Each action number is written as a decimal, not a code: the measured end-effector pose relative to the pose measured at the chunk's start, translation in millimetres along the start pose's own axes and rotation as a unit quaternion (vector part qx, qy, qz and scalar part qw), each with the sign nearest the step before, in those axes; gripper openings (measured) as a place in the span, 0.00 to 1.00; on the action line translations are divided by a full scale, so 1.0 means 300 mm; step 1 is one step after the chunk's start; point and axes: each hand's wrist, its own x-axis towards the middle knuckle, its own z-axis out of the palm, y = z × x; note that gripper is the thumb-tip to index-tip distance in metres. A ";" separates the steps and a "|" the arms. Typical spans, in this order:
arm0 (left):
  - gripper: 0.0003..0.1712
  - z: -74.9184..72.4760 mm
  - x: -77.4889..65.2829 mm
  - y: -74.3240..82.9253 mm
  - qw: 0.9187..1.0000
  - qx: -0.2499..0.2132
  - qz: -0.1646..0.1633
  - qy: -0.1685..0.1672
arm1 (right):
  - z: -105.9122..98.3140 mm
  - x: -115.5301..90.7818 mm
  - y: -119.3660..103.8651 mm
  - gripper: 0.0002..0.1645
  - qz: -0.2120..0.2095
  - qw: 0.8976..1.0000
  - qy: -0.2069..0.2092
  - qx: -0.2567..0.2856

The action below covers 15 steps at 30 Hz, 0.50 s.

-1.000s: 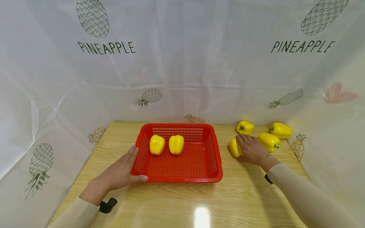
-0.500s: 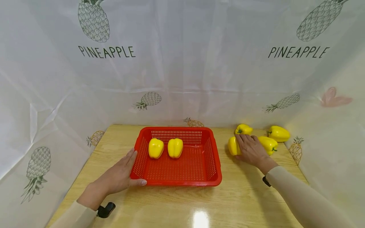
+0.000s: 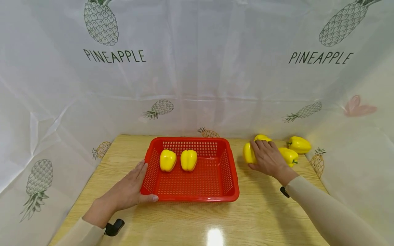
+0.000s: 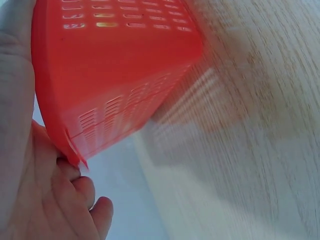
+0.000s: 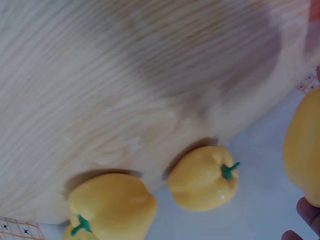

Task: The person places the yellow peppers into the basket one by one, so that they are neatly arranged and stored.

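While the left hand (image 3: 124, 191) rests straight-fingered on the red basket (image 3: 197, 198), low in the middle of the frame, the right hand (image 3: 271, 160) grips a yellow pepper (image 3: 248, 154) at right — three more peppers (image 3: 299, 145) sit nearby, two peppers (image 3: 188, 160) in the basket.

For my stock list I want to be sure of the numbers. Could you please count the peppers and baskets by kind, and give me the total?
Yellow peppers: 6 (2 in the basket, 1 in the right hand, 3 others on the table)
Red basket: 1
Total: 7
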 end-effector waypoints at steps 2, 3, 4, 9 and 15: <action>0.78 -0.001 -0.001 -0.001 1.000 -0.005 0.000 0.001 | -0.013 0.012 -0.006 0.65 0.000 1.000 0.001 0.000; 0.78 0.000 -0.001 -0.001 1.000 -0.009 0.000 0.001 | -0.021 0.018 -0.008 0.65 0.000 1.000 0.001 0.000; 0.78 0.000 -0.001 -0.001 1.000 -0.011 0.000 0.001 | -0.027 0.023 -0.011 0.65 0.000 1.000 0.001 0.000; 0.77 0.000 0.002 -0.001 1.000 -0.009 0.002 -0.004 | -0.054 0.046 -0.019 0.62 -0.004 1.000 0.011 0.001; 0.79 -0.009 0.004 0.004 1.000 -0.001 0.002 -0.009 | -0.090 0.098 -0.011 0.61 -0.011 0.999 0.038 -0.015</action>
